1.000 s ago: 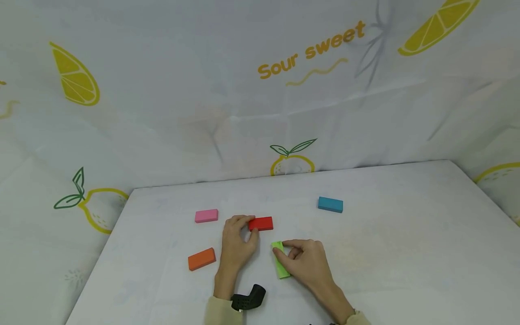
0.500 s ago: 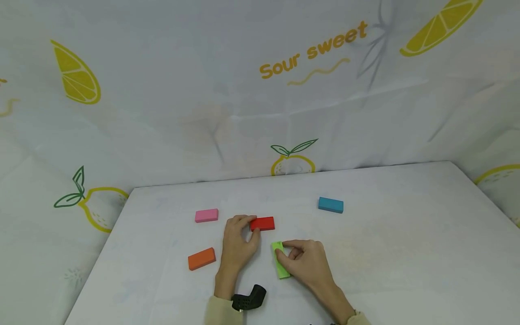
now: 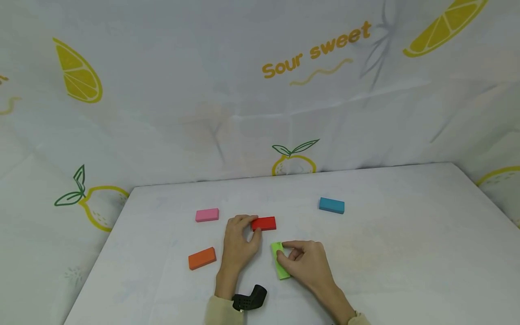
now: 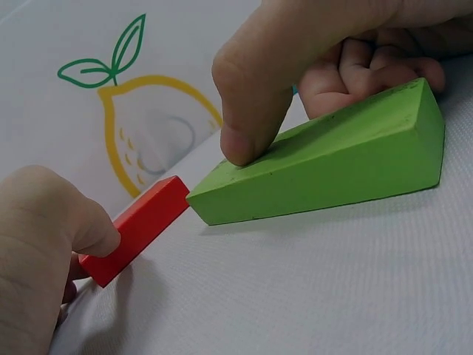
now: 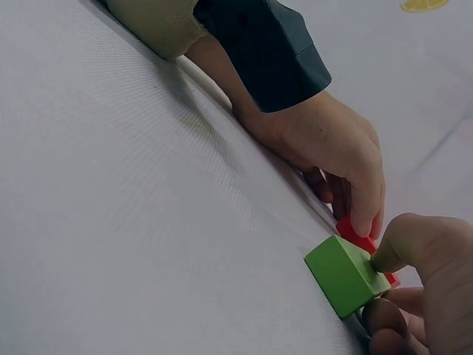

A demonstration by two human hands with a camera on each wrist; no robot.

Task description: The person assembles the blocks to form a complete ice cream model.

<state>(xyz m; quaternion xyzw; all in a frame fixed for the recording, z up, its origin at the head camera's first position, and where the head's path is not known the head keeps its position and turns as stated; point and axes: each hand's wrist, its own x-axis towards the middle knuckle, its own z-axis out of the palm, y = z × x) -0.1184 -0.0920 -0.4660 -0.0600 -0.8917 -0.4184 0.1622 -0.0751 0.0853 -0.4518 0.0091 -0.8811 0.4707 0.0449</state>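
In the head view, my left hand [image 3: 237,243] pinches the left end of a red block [image 3: 266,223] between thumb and index finger. The red block lies flat, its long side running left to right. Nearer to me and a bit to the right, my right hand [image 3: 309,264] grips a green block [image 3: 281,265], which points away from me at a slight slant. In the left wrist view the right thumb [image 4: 244,144] bears on the green block [image 4: 332,155], while the other fingers curl behind it. A gap separates the two blocks in the head view.
A pink block [image 3: 207,215] and an orange block [image 3: 202,258] lie left of the hands. Farther back on the right is a blue block [image 3: 331,205]. All rest on the white-covered table [image 3: 406,234], backed by a lemon-print cloth [image 3: 183,90].
The left hand and red block have slid slightly to the right. The right hand keeps its grip on the green block almost in place. The head view has shifted a little.
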